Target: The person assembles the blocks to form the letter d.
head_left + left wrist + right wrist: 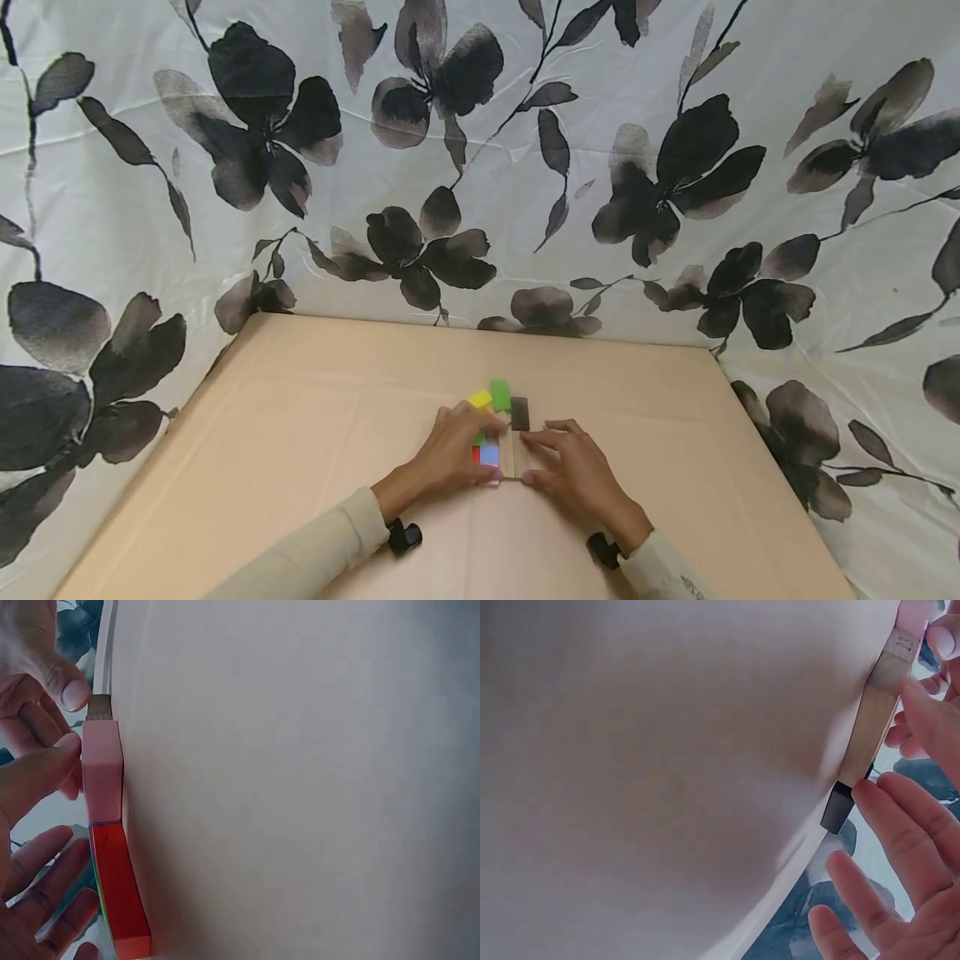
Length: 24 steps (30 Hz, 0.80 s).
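Note:
Flat coloured wooden blocks lie close together on the table between the two hands. In the head view a blue block (489,454), a yellow block (479,399), a green block (500,395), a black block (520,413) and plain wooden blocks (507,458) show. My left hand (453,446) arches over the left side, its thumb by the pink block (103,772); a red block (121,889) stands beside that one. My right hand (573,467) touches the plain wooden blocks' right side with thumb and index finger, other fingers spread. The left hand covers some blocks.
The tan tabletop (337,375) extends around the blocks. Behind it and at both sides hangs a white cloth (540,250) with dark flowers. A dark band with a small device (405,537) is on the left wrist, another device (603,550) on the right.

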Each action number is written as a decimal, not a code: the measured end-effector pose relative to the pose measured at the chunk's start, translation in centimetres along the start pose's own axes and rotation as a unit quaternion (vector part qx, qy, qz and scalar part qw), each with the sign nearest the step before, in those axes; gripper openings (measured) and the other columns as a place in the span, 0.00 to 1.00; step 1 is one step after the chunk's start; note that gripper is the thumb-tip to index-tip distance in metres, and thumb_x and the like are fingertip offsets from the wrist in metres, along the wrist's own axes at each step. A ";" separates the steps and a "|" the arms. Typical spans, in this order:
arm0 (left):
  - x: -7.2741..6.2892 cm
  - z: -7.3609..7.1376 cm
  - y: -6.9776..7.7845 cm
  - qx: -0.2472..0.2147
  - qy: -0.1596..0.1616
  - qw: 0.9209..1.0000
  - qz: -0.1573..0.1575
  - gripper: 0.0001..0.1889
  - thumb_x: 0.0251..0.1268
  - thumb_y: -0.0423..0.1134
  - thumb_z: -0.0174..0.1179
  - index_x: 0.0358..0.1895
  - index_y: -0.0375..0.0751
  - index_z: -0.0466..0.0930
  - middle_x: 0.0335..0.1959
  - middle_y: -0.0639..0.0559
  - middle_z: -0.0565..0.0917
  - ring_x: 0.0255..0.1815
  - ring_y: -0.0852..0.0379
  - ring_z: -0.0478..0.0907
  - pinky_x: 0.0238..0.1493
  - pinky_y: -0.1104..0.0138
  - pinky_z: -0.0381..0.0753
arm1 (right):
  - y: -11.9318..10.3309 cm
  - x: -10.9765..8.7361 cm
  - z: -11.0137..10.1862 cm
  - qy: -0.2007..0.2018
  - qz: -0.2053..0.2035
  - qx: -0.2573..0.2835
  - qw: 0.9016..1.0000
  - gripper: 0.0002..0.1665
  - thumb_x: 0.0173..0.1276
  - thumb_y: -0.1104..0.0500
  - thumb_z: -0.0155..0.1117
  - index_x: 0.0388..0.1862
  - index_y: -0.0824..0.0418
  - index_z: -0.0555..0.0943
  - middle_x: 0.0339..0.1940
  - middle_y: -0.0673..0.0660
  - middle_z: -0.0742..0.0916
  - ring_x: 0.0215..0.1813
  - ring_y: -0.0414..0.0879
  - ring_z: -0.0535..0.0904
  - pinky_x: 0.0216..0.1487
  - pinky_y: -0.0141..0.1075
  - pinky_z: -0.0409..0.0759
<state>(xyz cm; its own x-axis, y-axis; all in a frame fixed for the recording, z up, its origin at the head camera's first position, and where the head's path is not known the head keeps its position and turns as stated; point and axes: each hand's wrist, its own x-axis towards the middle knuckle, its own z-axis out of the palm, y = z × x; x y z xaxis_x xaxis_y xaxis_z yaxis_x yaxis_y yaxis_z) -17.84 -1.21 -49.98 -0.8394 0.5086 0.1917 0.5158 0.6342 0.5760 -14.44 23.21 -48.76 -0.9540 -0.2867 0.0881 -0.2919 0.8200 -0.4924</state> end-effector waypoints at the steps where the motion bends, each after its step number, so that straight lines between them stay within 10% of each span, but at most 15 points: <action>1: 0.1 0.1 0.0 -0.002 -0.001 1.000 -0.002 0.31 0.49 0.50 0.85 0.59 0.51 0.88 0.53 0.58 0.90 0.52 0.57 0.73 0.53 0.60 0.61 | 0.0 0.0 -0.1 0.000 0.001 -0.003 1.000 0.36 0.56 0.50 0.86 0.65 0.48 0.87 0.63 0.50 0.90 0.73 0.55 0.76 0.67 0.60 0.76; 13: 0.0 0.2 0.4 -0.004 -0.004 1.000 0.004 0.32 0.48 0.52 0.85 0.59 0.50 0.87 0.55 0.58 0.90 0.56 0.56 0.76 0.55 0.59 0.62 | 0.4 0.7 -0.4 -0.028 -0.034 -0.022 0.999 0.38 0.58 0.48 0.85 0.69 0.46 0.84 0.61 0.52 0.86 0.65 0.48 0.78 0.60 0.53 0.80; 24: -0.5 0.8 1.0 0.020 0.004 1.000 0.011 0.35 0.44 0.55 0.86 0.59 0.51 0.86 0.51 0.57 0.89 0.57 0.54 0.76 0.55 0.59 0.64 | 1.5 1.9 -0.6 -0.007 0.023 -0.020 1.000 0.38 0.55 0.48 0.87 0.67 0.45 0.86 0.56 0.51 0.89 0.61 0.49 0.79 0.59 0.50 0.81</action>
<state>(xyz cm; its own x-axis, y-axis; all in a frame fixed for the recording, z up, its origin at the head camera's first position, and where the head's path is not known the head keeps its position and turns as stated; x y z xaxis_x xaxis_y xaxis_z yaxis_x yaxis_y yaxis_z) -16.78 -0.31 -50.16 -0.8289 0.5186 0.2096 0.5405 0.6461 0.5389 -16.73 24.15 -48.80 -0.9657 -0.2543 0.0534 -0.2497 0.8513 -0.4615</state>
